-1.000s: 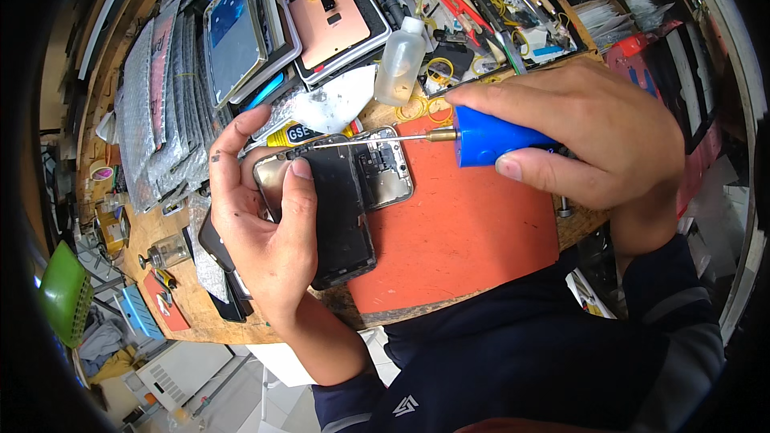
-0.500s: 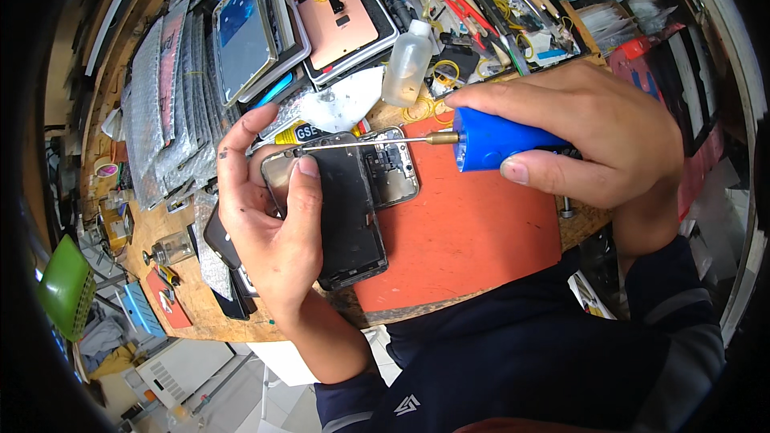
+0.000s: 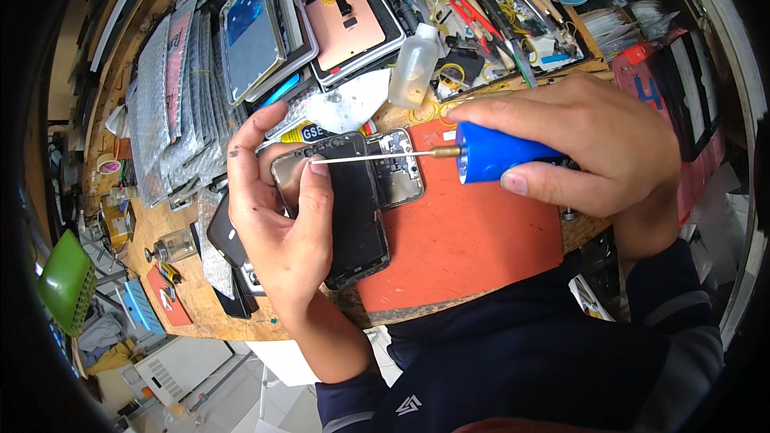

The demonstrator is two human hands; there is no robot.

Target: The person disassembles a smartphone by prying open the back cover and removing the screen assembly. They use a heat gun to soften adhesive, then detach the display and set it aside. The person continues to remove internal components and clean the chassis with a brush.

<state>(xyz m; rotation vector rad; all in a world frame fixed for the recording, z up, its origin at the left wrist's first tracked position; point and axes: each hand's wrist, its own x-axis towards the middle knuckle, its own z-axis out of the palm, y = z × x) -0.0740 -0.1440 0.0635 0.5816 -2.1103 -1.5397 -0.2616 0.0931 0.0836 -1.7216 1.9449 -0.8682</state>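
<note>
My left hand (image 3: 281,232) grips a phone screen (image 3: 357,224), dark back side up, with the thumb across its silvery end and the fingers behind it. My right hand (image 3: 593,144) is closed around a blue handheld electric tool (image 3: 501,152) with a brass collar and a long thin metal shaft (image 3: 377,157). The shaft reaches left over the screen, its tip beside my left thumb. Whether the tip touches the screen I cannot tell. Partly behind the screen lies an opened phone body (image 3: 401,172) with its inner parts showing.
An orange-red mat (image 3: 473,240) covers the wooden bench. A clear plastic bottle (image 3: 414,68) stands behind my hands. Bubble-wrapped panels (image 3: 188,88) and stacked tablets (image 3: 345,20) fill the back left. A tray of tools (image 3: 505,20) is at the back right, with a glass jar (image 3: 172,250) at left.
The tool's shaft has swung lower, its tip moving down toward my left thumb. My left hand and the phone screen have shifted slightly right. Both holds stay the same.
</note>
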